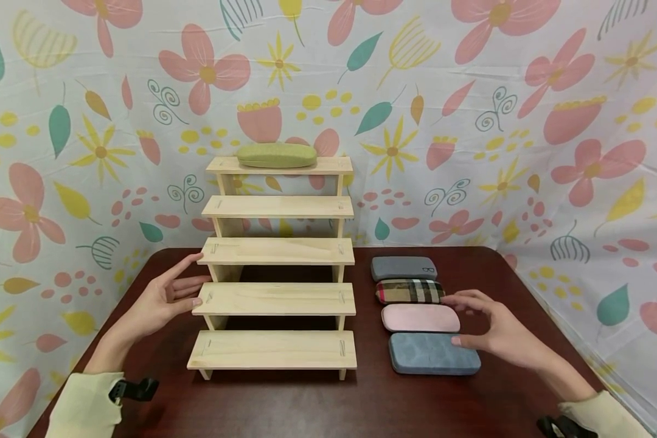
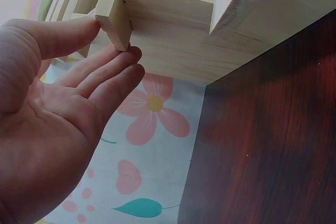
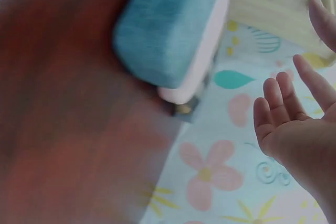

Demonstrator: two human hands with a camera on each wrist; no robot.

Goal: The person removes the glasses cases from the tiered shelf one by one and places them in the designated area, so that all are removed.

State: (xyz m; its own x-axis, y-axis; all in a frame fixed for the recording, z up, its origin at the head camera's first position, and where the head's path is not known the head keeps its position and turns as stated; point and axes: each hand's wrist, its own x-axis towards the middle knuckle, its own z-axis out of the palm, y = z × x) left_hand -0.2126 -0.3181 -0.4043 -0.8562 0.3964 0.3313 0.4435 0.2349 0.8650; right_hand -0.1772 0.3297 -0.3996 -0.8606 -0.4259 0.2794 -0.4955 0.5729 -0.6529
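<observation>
Released, the right hand hovers over the blue case, lying crosswise right of the wooden rack; left hand touches the rack, fingers straight.

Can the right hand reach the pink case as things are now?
Probably yes. The right hand hovers open beside the pink case, which lies uncovered on the table between the plaid case and the blue case.

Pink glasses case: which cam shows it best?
Head view. The pink glasses case lies whole, third in the row, by the right hand. Right wrist view shows only a blurred pale edge of it behind the blue case. Left wrist view shows none of it.
</observation>
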